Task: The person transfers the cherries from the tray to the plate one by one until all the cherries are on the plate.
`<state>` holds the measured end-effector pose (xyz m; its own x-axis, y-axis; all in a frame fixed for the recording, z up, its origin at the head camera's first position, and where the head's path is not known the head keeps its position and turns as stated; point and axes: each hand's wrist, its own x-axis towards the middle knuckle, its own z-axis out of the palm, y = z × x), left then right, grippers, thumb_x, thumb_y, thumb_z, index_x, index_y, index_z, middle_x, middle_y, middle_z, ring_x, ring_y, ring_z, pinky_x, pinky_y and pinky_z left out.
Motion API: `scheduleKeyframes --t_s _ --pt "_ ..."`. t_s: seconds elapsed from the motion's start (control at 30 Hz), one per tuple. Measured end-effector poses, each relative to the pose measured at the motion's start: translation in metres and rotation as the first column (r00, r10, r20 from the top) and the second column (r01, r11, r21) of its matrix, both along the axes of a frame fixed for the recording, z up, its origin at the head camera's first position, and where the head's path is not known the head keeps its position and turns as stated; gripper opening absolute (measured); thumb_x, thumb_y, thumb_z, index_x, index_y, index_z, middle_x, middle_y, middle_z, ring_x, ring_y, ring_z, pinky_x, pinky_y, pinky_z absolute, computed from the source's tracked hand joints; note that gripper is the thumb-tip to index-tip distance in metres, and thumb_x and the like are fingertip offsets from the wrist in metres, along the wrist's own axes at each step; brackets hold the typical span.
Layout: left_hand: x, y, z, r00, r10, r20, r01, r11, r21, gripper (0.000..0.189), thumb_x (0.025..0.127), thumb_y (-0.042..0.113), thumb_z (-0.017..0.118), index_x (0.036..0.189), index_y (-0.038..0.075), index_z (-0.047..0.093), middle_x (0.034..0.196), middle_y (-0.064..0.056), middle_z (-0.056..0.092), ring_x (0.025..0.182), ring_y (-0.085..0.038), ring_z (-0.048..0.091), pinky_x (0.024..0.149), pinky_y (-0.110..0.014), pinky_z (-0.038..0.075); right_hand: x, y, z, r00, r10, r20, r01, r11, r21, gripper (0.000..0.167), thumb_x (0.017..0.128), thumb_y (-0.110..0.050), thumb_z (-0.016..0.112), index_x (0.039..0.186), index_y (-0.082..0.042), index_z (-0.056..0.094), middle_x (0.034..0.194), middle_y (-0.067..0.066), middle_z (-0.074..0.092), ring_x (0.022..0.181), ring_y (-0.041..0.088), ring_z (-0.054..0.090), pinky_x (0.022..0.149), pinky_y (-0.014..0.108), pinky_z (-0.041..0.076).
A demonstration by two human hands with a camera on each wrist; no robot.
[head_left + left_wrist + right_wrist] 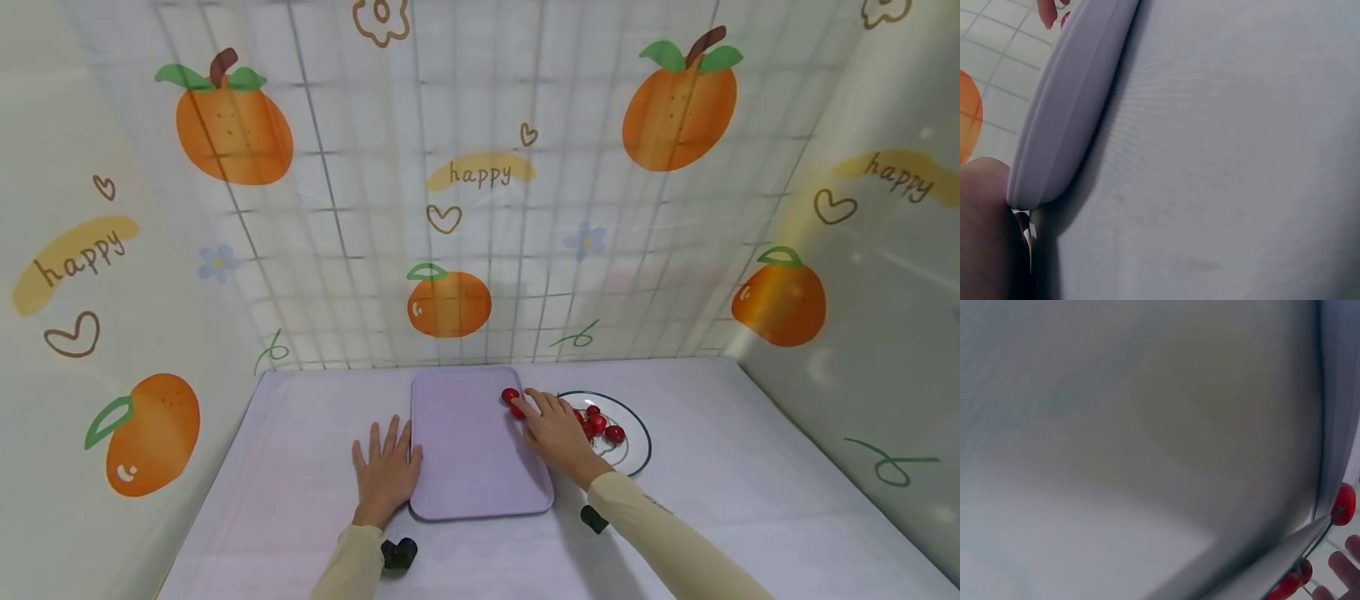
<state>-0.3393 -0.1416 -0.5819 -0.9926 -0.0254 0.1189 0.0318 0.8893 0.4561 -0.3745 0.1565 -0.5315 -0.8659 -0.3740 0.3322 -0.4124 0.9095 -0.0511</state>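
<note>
A lilac tray lies on the table. Two red cherries rest near its right edge toward the back. My right hand reaches over that edge from the right, its extended fingertips right at the cherries. In the right wrist view, fingers show apart from a stemmed cherry at the tray's edge. Palm down on the table, my left hand has its fingers spread and its thumb against the tray's left edge. A white plate with a dark rim holds several cherries, partly hidden by my right hand.
A pale cloth covers the table. Behind it hangs a curtain printed with oranges, hearts and words, with similar panels left and right. Small black pieces show by both wrists.
</note>
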Motion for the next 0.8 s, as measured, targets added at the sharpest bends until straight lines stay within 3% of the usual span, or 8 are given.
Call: scheduleKeyframes --t_s 0.23,0.47,0.7,0.8 --pt "0.006 0.003 0.007 1.0 0.002 -0.009 -0.002 1.0 -0.005 0.058 0.107 0.042 0.039 0.159 0.017 0.04 0.172 -0.006 0.028 0.162 -0.041 0.013 0.126 -0.07 0.002 0.0 -0.002 -0.002 0.995 -0.015 0.102 0.014 1.0 0.008 0.059 0.098 -0.021 0.068 0.153 -0.014 0.048 0.159 0.02 0.045 0.144 0.042 0.045 0.121 0.065 0.033" --pt "0.003 0.002 0.003 1.0 -0.001 -0.022 0.002 1.0 0.014 0.06 0.105 0.041 0.041 0.159 0.015 0.04 0.172 -0.007 0.028 0.161 -0.042 0.012 0.125 -0.07 -0.001 0.001 -0.001 -0.005 0.997 -0.006 0.076 0.004 1.0 0.026 0.056 0.097 -0.02 0.069 0.15 -0.013 0.05 0.153 0.02 0.051 0.14 0.041 0.048 0.12 0.064 0.035" --pt "-0.006 -0.002 -0.01 1.0 0.006 -0.023 -0.007 1.0 -0.029 0.061 0.106 0.047 0.038 0.161 0.021 0.037 0.173 -0.003 0.025 0.163 -0.04 0.009 0.125 -0.069 0.0 0.003 -0.002 -0.004 0.997 0.007 0.072 -0.008 1.0 0.013 0.055 0.096 -0.018 0.071 0.148 -0.012 0.052 0.147 0.019 0.056 0.137 0.04 0.051 0.118 0.064 0.037" --pt "-0.006 -0.002 -0.01 1.0 0.005 -0.027 -0.006 1.0 -0.027 0.061 0.107 0.047 0.037 0.161 0.02 0.037 0.173 -0.004 0.025 0.162 -0.041 0.009 0.125 -0.07 0.0 0.003 -0.002 -0.003 0.997 0.015 0.071 -0.016 1.0 0.017 0.053 0.096 -0.018 0.07 0.146 -0.012 0.053 0.145 0.018 0.058 0.136 0.039 0.051 0.117 0.062 0.038"
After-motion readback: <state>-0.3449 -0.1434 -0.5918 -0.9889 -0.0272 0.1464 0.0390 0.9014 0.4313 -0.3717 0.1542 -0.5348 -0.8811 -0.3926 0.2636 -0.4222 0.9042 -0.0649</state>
